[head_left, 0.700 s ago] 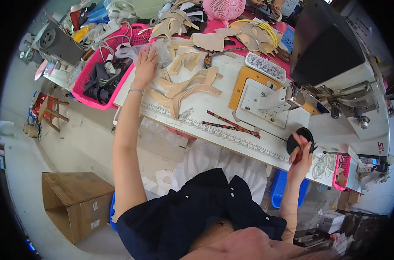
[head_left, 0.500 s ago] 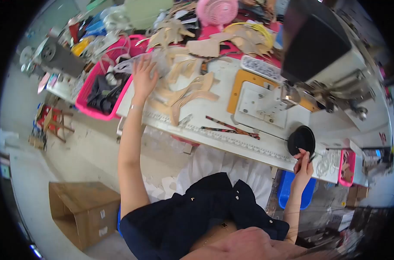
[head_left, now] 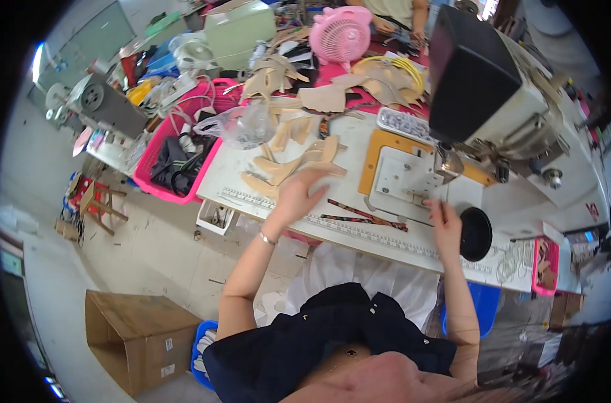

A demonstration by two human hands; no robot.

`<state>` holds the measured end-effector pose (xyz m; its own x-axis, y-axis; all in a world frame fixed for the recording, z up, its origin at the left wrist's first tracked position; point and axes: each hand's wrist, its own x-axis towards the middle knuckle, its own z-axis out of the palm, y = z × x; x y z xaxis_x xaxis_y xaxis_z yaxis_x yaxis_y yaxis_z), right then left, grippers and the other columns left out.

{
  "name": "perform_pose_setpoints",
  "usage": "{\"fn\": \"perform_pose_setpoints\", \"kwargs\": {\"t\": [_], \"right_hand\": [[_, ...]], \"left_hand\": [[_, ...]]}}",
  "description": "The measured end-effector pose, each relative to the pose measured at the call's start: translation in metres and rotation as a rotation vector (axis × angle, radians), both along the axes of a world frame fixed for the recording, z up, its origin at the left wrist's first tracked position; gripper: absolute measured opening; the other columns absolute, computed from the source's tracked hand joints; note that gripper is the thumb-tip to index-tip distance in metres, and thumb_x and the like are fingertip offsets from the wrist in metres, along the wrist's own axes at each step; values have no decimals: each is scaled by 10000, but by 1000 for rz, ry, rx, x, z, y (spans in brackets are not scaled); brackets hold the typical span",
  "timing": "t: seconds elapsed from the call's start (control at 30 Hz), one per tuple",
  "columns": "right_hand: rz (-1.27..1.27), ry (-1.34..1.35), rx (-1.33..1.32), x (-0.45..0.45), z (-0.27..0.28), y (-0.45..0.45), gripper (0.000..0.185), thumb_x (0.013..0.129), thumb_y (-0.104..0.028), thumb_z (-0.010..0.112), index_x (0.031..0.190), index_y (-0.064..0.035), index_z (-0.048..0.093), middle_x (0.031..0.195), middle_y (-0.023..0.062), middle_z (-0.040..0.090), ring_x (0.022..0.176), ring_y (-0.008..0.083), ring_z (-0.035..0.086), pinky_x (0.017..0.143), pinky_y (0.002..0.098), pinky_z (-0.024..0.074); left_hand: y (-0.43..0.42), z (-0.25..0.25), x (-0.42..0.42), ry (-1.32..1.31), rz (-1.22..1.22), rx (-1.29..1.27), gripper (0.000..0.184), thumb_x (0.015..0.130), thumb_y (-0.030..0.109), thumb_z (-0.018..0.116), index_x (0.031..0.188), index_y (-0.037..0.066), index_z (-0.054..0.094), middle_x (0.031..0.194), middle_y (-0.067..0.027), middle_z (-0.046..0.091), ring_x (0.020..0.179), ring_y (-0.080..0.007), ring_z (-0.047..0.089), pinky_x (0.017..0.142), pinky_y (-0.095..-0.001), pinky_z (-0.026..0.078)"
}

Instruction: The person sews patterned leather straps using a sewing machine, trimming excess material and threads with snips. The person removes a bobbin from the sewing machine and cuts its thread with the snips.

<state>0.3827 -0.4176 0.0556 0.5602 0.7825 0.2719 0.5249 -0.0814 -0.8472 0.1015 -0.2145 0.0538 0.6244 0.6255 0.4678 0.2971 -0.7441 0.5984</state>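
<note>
My left hand (head_left: 301,196) is over the near edge of the beige cut pieces (head_left: 272,171), above the ruler strip (head_left: 305,216); its fingers are apart and nothing shows in them. Right of it, two dark patterned strips (head_left: 367,218) lie on the white table (head_left: 251,205). Near the sewing machine's base plate (head_left: 391,176), left of a round black dish (head_left: 475,234), is my right hand (head_left: 445,225). Its fingertips are close together, and whether they hold anything small is unclear. A clear plastic bag (head_left: 246,126) rests at the back left of the pieces.
A pink basket (head_left: 144,176) stands at the table's left end. The machine head (head_left: 476,80) overhangs the right side. A white tray of small parts (head_left: 405,123), a pink fan (head_left: 339,35) and more cut pieces lie behind. Another person's hands (head_left: 386,27) are at the far side.
My left hand has left the plastic bag and come right and nearer. My right hand has moved from the black dish up and left toward the machine plate. The view has shifted.
</note>
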Motion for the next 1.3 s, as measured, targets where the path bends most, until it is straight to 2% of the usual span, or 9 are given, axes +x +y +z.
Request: {"fn": "perform_pose_setpoints", "kwargs": {"t": [0.1, 0.47, 0.5, 0.6, 0.63, 0.77, 0.87, 1.07, 1.3], "right_hand": [[139, 13, -75, -34, -29, 6, 171, 910, -166, 553, 921, -22, 645, 708, 73, 578, 618, 127, 522, 557, 276, 405], [298, 31, -63, -65, -30, 85, 220, 913, -195, 545, 873, -4, 646, 749, 105, 621, 618, 208, 573, 594, 303, 447], [284, 59, -133, -64, -19, 100, 240, 916, -215, 543, 871, -4, 647, 752, 113, 635, 651, 204, 599, 615, 309, 459], [280, 66, -44, -54, -26, 153, 223, 904, -204, 551, 862, -9, 650, 781, 115, 643, 690, 231, 616, 628, 332, 467], [266, -84, -101, -52, -20, 172, 213, 895, -205, 563, 888, -9, 648, 819, 112, 645, 718, 244, 619, 645, 334, 474], [239, -438, -54, -45, -18, 257, 229, 832, -146, 584, 1038, -50, 613, 1079, 101, 600, 868, 331, 610, 711, 399, 495], [290, -704, -40, -30, -28, 317, 352, 770, -39, 575, 1121, -65, 567, 1196, 98, 540, 871, 310, 624, 731, 420, 500], [477, -843, -216, -18, -23, 363, 404, 715, 4, 583, 1104, -100, 564, 1092, 91, 511, 862, 319, 605, 699, 441, 484], [435, -803, -66, -17, -3, 357, 182, 725, 4, 588, 896, -58, 583, 983, 106, 533, 839, 312, 610, 692, 435, 492]], "left_hand": [[60, 5, 11, 56, 308, -198, 272, 823, 170, 607, 1060, 39, 635, 994, -153, 643, 938, -298, 600, 806, -357, 474], [208, -28, 125, 442, 384, 616, 770, 580, 444, 798, 1171, 40, 515, 1307, -178, 411, 1253, -350, 367, 972, -498, 351], [216, -23, 124, 512, 320, 679, 569, 672, 384, 744, 1117, 73, 576, 1225, -163, 518, 1193, -333, 464, 936, -460, 406], [257, -15, 121, 470, 47, 261, 352, 770, 293, 644, 1076, 119, 637, 1103, -138, 615, 1045, -296, 583, 856, -422, 470], [251, -6, 113, 310, 98, 371, 239, 816, 211, 579, 1021, 137, 677, 1024, -67, 664, 903, -259, 634, 774, -373, 506], [260, 8, 92, 338, 150, 322, 248, 822, 161, 565, 1046, 138, 669, 1000, -99, 663, 887, -268, 636, 752, -387, 503], [270, -8, 80, 349, 66, 250, 300, 811, 158, 559, 1096, 121, 646, 1064, -150, 640, 962, -299, 618, 827, -403, 494], [259, -16, 68, 462, -19, 281, 430, 828, 161, 548, 1253, 101, 522, 1316, -110, 505, 1177, -284, 506, 971, -389, 421], [278, -35, 66, 357, -91, 68, 421, 885, 196, 528, 1292, 91, 492, 1336, -127, 483, 1227, -287, 463, 1011, -365, 385]]}}
